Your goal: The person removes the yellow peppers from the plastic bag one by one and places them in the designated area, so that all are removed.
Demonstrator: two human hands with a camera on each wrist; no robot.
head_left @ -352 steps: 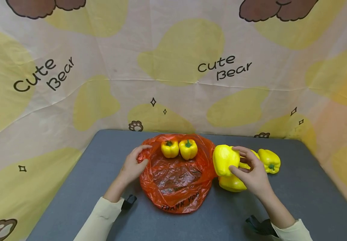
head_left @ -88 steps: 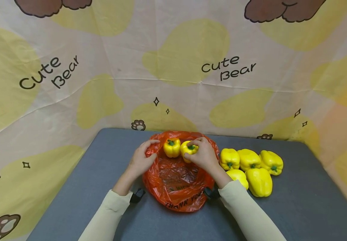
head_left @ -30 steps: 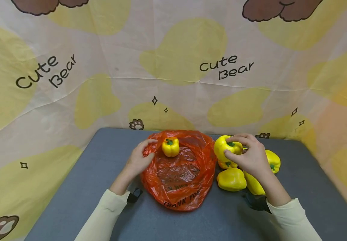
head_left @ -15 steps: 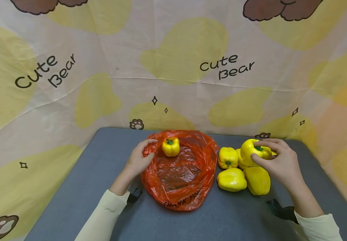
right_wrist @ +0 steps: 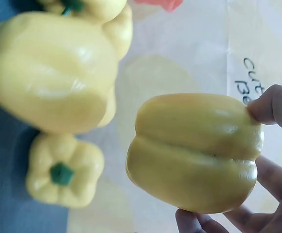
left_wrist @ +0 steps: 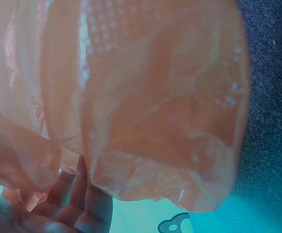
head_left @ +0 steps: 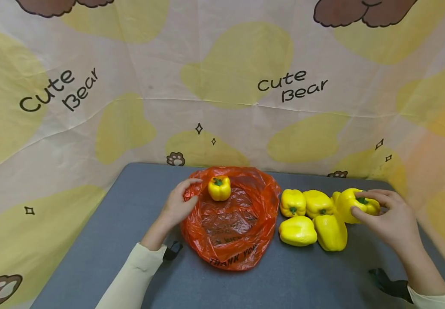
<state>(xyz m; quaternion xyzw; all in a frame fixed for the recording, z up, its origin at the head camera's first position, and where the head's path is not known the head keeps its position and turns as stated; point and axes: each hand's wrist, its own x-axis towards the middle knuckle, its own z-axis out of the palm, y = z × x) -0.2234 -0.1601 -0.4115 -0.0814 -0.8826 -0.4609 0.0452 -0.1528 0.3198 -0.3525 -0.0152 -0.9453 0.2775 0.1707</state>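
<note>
A yellow bell pepper (head_left: 351, 206) with a green stem is in my right hand (head_left: 394, 219), at the far right of the pepper group. The right wrist view shows this bell pepper (right_wrist: 197, 153) pinched between thumb and fingers, off the table. My left hand (head_left: 177, 204) holds the left rim of a red plastic bag (head_left: 231, 259) printed THANK YOU. In the left wrist view, fingers (left_wrist: 78, 199) curl at the edge of the bag (left_wrist: 160, 107); the thumb is partly hidden by film. One bell pepper (head_left: 219, 189) sits inside the open bag, near its back.
Several more yellow bell peppers lie between bag and right hand, among them a front-left pepper (head_left: 298, 231) and a front-right pepper (head_left: 331, 232). The grey table (head_left: 102, 249) meets a printed cloth backdrop (head_left: 226, 64) behind.
My right hand has taken one of the two bell peppers from the bag and carried it right, past the other peppers. The left hand has stayed at the bag's rim.
</note>
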